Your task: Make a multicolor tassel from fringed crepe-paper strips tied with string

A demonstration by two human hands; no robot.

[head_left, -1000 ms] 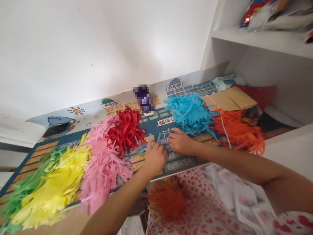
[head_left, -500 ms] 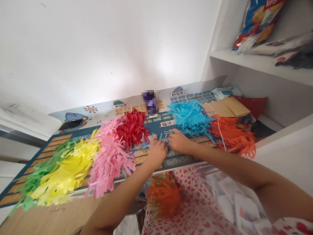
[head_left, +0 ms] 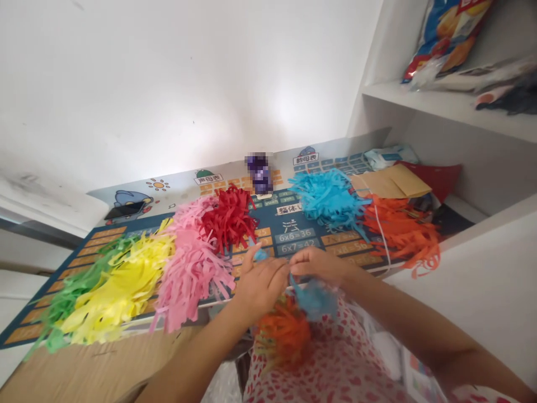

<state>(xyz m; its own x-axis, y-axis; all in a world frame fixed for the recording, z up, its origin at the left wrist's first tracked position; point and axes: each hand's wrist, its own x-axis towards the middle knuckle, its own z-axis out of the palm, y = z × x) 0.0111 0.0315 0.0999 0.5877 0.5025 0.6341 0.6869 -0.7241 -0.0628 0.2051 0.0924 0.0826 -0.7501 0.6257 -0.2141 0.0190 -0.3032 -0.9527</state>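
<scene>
Blue paper strips (head_left: pixel 314 299) pinched in the right hand (head_left: pixel 316 266); the left hand (head_left: pixel 260 285) shows no clear grip. Pink fringe (head_left: pixel 188 274) and an orange tassel (head_left: pixel 283 333) flank them.

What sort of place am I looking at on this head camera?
Probably a child's study corner at home: a printed desk mat with multiplication facts and pinyin charts, a white shelf holding a snack bag, and heaps of coloured paper strips that suggest craft work.

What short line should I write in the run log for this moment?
left hand: beside blue paper strips | right hand: holds them | below: orange paper bunch
</scene>
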